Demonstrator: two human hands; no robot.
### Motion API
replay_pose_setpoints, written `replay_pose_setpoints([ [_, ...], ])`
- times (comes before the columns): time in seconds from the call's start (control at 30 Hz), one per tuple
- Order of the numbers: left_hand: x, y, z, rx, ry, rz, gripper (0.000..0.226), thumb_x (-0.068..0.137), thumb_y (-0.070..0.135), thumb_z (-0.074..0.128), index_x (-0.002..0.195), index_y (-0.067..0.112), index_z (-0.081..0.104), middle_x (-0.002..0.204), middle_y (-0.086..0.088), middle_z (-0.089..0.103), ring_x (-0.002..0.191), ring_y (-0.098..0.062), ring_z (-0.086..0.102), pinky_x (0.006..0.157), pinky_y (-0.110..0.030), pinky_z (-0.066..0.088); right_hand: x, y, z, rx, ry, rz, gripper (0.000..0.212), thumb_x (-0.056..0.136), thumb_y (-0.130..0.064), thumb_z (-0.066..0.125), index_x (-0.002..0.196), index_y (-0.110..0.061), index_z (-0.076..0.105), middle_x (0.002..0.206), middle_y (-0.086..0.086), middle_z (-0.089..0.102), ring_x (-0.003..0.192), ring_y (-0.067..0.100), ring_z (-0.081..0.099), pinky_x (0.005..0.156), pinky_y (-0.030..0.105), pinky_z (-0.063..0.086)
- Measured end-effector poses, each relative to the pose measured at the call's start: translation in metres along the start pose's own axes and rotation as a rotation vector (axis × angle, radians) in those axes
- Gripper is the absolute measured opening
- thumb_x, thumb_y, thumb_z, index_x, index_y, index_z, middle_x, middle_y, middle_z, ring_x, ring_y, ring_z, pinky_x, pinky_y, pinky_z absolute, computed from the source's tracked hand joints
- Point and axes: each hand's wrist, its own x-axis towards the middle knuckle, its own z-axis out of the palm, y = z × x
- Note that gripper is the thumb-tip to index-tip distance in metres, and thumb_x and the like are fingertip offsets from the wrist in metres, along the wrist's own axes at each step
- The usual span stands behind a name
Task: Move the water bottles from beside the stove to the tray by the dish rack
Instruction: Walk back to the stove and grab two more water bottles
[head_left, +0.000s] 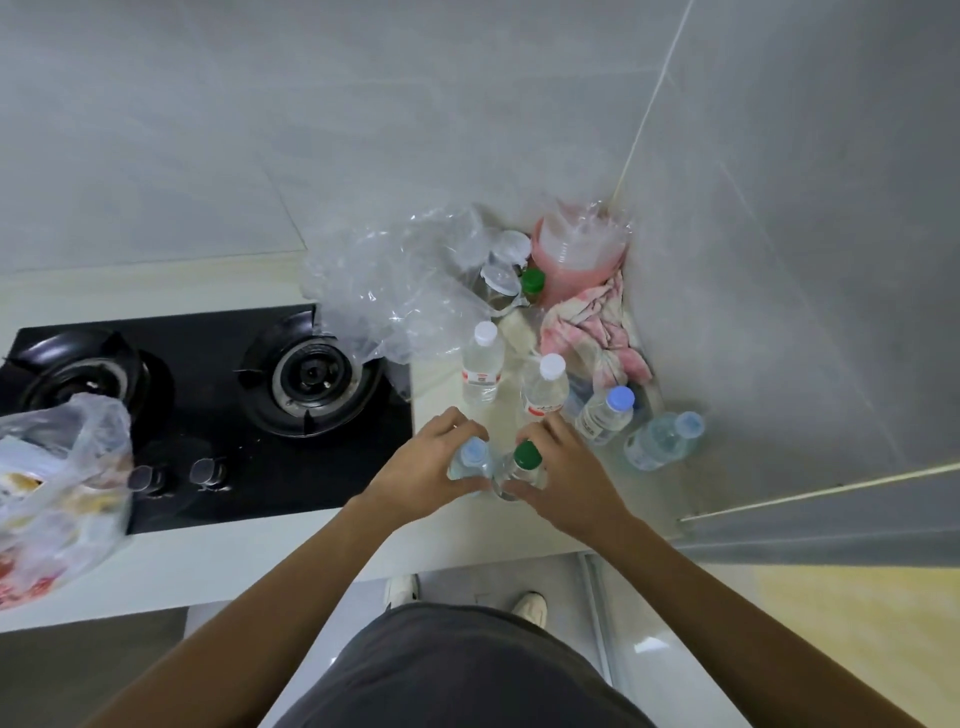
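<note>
Food bag (54, 488): thin clear plastic, crumpled, orange and red contents, lying at the far left over the stove's edge
Stove (208, 410): glossy black glass top, two round burners with black pan supports, two knobs at the front
Counter (452, 535): pale, smooth, running into a corner of grey wall tiles
Clear wrap (395, 280): loose crinkled film heaped behind the right burner
Left hand (415, 467): fingers curled round a blue-capped bottle (471, 460), clear plastic, upright at the counter's front
Right hand (566, 475): grips a green-capped bottle (525, 465), just beside the blue-capped one; both forearms reach in from below
White-capped bottles (483, 371): two, clear, red-and-white labels, upright behind the hands
Pale-blue-capped bottles (605, 413): two more at the right, close to the wall
Pink cloth (597, 327): rumpled, in the corner
Pink cups (576, 249): stacked inside a clear sleeve, behind the cloth
</note>
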Motion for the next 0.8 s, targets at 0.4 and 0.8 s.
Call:
replay_pose_setpoints([
  [0.4,0.003,-0.023,0.004,-0.222,-0.09,-0.149,0.07,0.068,0.031,0.094,0.124,0.044,0.056,0.118,0.022,0.066,0.111,-0.01,0.064,0.094,-0.047,0.059,-0.002,-0.005,0.013,0.217,-0.098,0.303,0.055,0.074,-0.038,0.092,0.116,-0.035,0.056,0.107,-0.016,0.068,0.096,0.007,0.066,0.091,0.031,0.053],
  [0.8,-0.061,0.014,-0.055,-0.627,0.307,-0.319,0.059,0.078,0.01,0.092,0.127,0.028,0.065,0.118,0.007,0.077,0.111,-0.013,0.074,0.098,-0.035,0.057,0.021,-0.061,-0.04,0.486,-0.066,0.104,0.073,0.07,-0.04,0.091,0.13,-0.029,0.05,0.121,-0.02,0.069,0.114,-0.001,0.067,0.101,0.033,0.055],
])
